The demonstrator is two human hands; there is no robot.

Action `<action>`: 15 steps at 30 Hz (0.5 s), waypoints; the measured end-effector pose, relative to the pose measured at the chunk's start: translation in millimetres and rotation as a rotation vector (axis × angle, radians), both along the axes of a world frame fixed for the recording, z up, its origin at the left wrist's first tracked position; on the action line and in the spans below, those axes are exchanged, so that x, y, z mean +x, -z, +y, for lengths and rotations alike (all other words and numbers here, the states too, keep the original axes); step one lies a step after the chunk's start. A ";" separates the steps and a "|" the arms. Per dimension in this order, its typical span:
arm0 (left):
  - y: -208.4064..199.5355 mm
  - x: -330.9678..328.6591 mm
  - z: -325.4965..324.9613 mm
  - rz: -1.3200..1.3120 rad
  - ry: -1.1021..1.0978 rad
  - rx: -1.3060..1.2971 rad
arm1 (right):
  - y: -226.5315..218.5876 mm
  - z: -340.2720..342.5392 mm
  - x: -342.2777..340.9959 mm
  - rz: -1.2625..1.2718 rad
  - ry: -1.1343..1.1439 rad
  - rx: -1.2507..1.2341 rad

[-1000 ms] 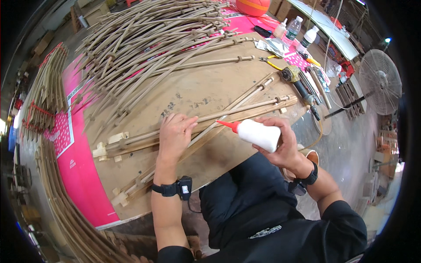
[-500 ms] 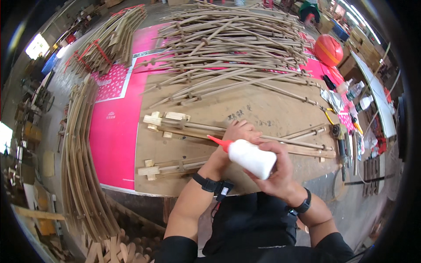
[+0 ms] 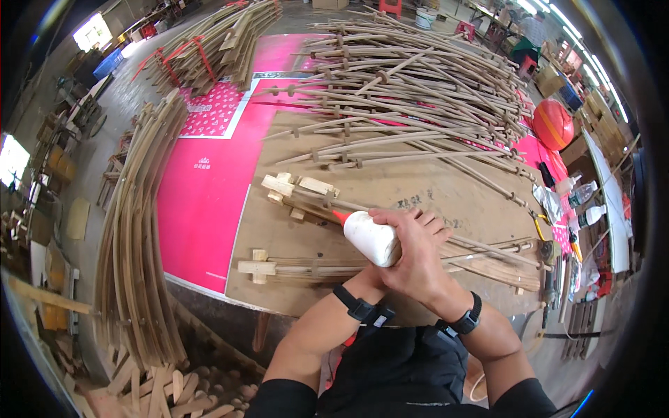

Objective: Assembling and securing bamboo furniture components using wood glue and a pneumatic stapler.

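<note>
A white squeeze bottle with a red pointed nozzle is gripped in my right hand. Its nozzle tilts toward the upper left, close to a long wooden frame with a block end lying on the board. My left hand reaches in under the right one. Most of it is covered, so its fingers cannot be made out for certain. A second long wooden piece, with a cross-shaped block end, lies nearer to me, passing behind my wrists.
Curved wooden sticks are heaped across the table's far side. Bundled slats stand far left; long curved strips hang beside the left edge. A power drill, pliers and bottles lie right, below a red ball.
The bottle has swung left and tips more steeply, its nozzle closer to the far wooden frame. My right hand has moved over the left, covering most of it. The whole view has shifted.
</note>
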State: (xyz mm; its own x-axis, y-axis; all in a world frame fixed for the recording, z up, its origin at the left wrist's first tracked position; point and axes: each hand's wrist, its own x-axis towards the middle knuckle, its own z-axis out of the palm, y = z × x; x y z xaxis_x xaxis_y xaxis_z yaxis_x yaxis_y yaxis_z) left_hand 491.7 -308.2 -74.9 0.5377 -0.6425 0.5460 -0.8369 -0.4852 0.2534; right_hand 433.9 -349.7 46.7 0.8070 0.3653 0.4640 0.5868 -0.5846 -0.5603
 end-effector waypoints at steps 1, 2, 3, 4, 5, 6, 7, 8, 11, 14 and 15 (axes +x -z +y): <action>-4.3 -0.8 3.4 -0.034 -0.019 0.018 | -3.4 4.2 -0.5 0.001 0.048 -0.063; -8.3 -1.9 7.0 -0.067 -0.037 0.036 | -5.3 8.1 -0.7 0.002 0.097 -0.126; -11.8 -3.0 11.4 -0.100 -0.056 0.057 | -3.5 11.8 0.1 0.001 0.084 -0.122; -16.9 -4.1 13.0 -0.099 -0.060 0.054 | 0.8 12.5 1.7 0.041 0.084 -0.055; -21.7 -5.7 15.6 -0.074 -0.045 0.037 | 3.5 13.7 3.1 0.081 0.082 0.013; -26.3 -7.3 19.1 -0.048 -0.032 0.021 | 3.2 15.5 4.0 0.082 0.074 0.014; -32.2 -8.9 17.5 -0.025 -0.005 -0.005 | 0.7 13.5 3.9 0.057 0.074 -0.038; -36.5 -9.8 16.0 -0.002 0.020 -0.029 | -1.0 11.7 4.2 0.032 0.072 -0.088; -38.8 -8.7 15.0 0.033 0.060 -0.059 | -1.2 12.5 7.4 -0.001 0.050 -0.066; -44.8 -10.5 20.8 0.075 0.072 -0.060 | 3.1 17.2 7.8 0.034 0.121 -0.075; -48.6 -11.6 23.4 0.103 0.076 -0.059 | 3.1 18.5 8.3 0.033 0.114 -0.074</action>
